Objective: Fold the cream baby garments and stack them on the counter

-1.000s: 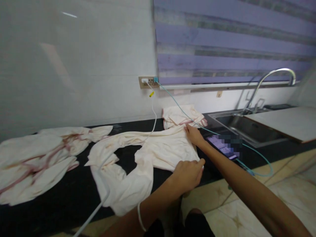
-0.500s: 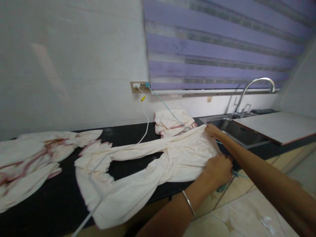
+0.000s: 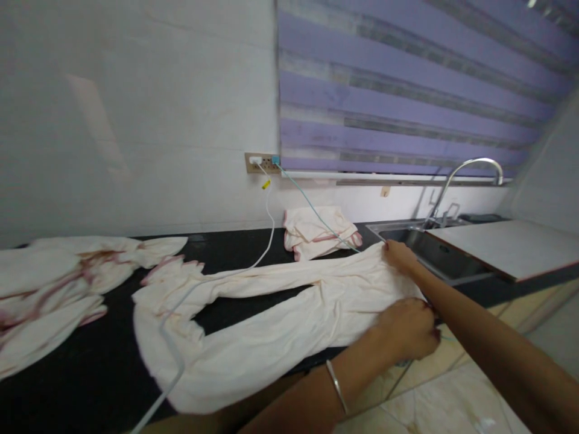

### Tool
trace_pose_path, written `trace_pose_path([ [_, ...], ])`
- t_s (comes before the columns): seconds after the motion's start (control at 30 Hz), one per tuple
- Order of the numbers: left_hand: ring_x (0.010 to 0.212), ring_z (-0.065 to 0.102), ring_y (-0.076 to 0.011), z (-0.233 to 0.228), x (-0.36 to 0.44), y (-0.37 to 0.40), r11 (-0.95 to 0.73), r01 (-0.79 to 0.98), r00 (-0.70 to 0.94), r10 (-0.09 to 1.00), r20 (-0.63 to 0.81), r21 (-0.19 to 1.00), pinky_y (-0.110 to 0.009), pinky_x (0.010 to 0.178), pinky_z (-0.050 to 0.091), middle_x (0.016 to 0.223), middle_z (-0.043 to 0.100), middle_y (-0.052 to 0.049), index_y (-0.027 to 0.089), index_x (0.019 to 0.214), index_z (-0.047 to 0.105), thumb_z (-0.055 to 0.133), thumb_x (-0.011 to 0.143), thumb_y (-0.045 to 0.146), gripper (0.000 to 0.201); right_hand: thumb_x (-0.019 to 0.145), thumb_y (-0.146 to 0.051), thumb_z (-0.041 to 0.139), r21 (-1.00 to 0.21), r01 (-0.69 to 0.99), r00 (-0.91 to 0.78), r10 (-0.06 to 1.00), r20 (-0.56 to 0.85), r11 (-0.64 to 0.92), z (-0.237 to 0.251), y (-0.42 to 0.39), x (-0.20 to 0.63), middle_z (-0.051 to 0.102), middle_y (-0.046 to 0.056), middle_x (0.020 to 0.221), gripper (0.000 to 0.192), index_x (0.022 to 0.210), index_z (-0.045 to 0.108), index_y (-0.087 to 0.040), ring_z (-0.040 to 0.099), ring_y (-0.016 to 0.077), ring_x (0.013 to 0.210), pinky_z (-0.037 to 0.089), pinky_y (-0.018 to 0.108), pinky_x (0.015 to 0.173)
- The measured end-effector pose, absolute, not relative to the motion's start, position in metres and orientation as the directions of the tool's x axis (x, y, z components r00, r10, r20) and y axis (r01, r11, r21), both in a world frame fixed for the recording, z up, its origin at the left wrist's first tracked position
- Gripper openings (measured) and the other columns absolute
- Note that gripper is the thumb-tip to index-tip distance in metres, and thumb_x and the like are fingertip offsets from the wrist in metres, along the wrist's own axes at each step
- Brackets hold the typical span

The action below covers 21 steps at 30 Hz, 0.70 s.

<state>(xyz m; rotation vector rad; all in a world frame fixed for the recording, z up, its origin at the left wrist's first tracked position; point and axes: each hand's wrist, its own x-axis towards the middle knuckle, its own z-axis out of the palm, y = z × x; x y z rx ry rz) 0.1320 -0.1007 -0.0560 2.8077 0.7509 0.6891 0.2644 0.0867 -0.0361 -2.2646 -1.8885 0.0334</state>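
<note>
Two hands grip one cream garment (image 3: pixel 280 313) spread along the counter's (image 3: pixel 90 374) front edge: left hand (image 3: pixel 407 328) clamped on its near corner, right hand (image 3: pixel 400 254) pinching the far corner. Risk: the white cable (image 3: pixel 266 232) crossing it may snag.

My left hand (image 3: pixel 407 330) and my right hand (image 3: pixel 398 255) grip the end of the pants (image 3: pixel 271 313). The pants lie flat on the black counter (image 3: pixel 90 374). A white cord (image 3: pixel 174 355) crosses them.
</note>
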Motion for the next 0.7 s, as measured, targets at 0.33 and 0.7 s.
trace_pose_path([
  [0.33, 0.148, 0.043, -0.0318, -0.063, -0.063, -0.111, -0.435, 0.860, 0.389, 0.898, 0.208, 0.267, -0.049, 0.126, 0.031, 0.155, 0.051, -0.018, 0.013, 0.149, 0.049, 0.051, 0.099, 0.041, 0.057, 0.103, -0.033, 0.041, -0.176, 0.953, 0.278, 0.945, 0.171, -0.248, -0.057, 0.091, 0.261, 0.069, 0.027, 0.116, 0.039, 0.128, 0.056, -0.007, 0.070, 0.0342, 0.115, 0.054, 0.044, 0.095],
  [0.7, 0.137, 0.053, -0.0313, -0.071, -0.213, -0.099, 0.013, 0.996, -0.030, 0.981, 0.193, 0.090, -0.046, 0.117, 0.037, 0.146, 0.062, -0.014, 0.020, 0.139, 0.061, 0.031, 0.105, 0.043, 0.052, 0.103, -0.039, 0.040, -0.158, 0.953, 0.288, 0.935, 0.205, -0.259, -0.087, 0.090, 0.275, 0.069, 0.028, 0.115, 0.046, 0.122, 0.061, -0.003, 0.071, 0.0392, 0.111, 0.054, 0.046, 0.093],
])
